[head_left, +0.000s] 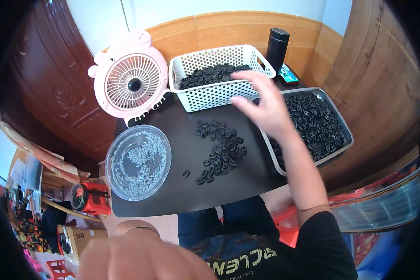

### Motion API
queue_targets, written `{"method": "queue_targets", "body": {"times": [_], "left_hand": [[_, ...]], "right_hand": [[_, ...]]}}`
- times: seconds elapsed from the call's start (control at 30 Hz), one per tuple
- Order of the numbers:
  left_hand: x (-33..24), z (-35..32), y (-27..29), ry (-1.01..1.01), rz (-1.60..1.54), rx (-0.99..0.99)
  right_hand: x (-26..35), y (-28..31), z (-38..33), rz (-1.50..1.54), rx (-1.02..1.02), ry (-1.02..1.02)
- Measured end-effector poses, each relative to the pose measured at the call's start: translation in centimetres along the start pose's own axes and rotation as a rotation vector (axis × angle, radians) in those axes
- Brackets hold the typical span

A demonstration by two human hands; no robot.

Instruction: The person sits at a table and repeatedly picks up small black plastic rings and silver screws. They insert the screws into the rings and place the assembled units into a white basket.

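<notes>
My right hand (261,100) hovers over the near right side of a white perforated basket (210,98). Its thumb and fingers are apart, with nothing visible between them. Small black oval pieces with two holes (210,74) lie inside the basket. More of these black pieces (221,151) are spread in a loose pile on the dark table (182,196). Close to the camera, at the lower left, is my left hand (140,256), blurred and with its fingers hidden. A clear round tub (109,175) at the table's left holds many small silvery pieces (142,161).
A metal tray (350,144) heaped with black oval pieces stands at the right, partly behind my forearm. Along the back are a pink fan (134,84), a black bottle (277,49) and a phone (288,73). A red stool (98,198) stands beyond the table's left edge.
</notes>
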State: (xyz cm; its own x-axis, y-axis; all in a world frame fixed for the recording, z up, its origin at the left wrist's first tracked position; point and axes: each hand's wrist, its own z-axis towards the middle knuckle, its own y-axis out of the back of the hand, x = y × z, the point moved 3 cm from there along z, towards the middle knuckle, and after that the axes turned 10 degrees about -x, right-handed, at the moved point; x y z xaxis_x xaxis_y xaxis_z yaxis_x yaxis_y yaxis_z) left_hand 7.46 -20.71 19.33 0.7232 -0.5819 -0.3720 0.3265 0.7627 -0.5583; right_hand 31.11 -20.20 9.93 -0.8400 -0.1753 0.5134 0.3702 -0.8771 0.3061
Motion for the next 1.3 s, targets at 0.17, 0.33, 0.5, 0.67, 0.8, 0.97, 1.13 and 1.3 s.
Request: {"method": "queue_targets", "body": {"times": [0.17, 0.33, 0.5, 0.67, 0.8, 0.97, 1.13, 1.3], "left_hand": [[-2.1, -2.5, 4.6, -0.099, 0.472, -0.096], [-2.0, -3.9, 8.3, -0.079, 0.642, -0.367], [-3.5, -5.1, 10.9, -0.082, 0.837, -0.456], [-4.5, -6.5, 13.1, -0.040, 0.941, -0.556], [-3.7, -6.5, 14.4, -0.013, 0.965, -0.577], [-2.1, -7.2, 16.1, 0.117, 1.038, -0.554], [-0.4, -6.8, 16.4, 0.319, 1.115, -0.452], [2.4, -6.1, 17.2, 0.476, 1.687, 0.008]], "right_hand": [[-9.2, 5.8, 8.2, -0.235, -0.294, 0.042], [-20.7, 9.0, 13.9, -0.600, -0.263, -0.259], [-28.3, 7.0, 15.3, -0.501, -0.134, -0.346], [-27.6, 4.4, 15.1, -0.372, -0.221, -0.354], [-28.2, 3.6, 15.9, -0.449, -0.238, -0.310], [-27.2, 2.6, 16.0, -0.418, -0.258, -0.342], [-28.2, 2.9, 16.1, -0.408, -0.275, -0.350], [-28.1, 3.8, 15.8, -0.402, -0.223, -0.337]]}}
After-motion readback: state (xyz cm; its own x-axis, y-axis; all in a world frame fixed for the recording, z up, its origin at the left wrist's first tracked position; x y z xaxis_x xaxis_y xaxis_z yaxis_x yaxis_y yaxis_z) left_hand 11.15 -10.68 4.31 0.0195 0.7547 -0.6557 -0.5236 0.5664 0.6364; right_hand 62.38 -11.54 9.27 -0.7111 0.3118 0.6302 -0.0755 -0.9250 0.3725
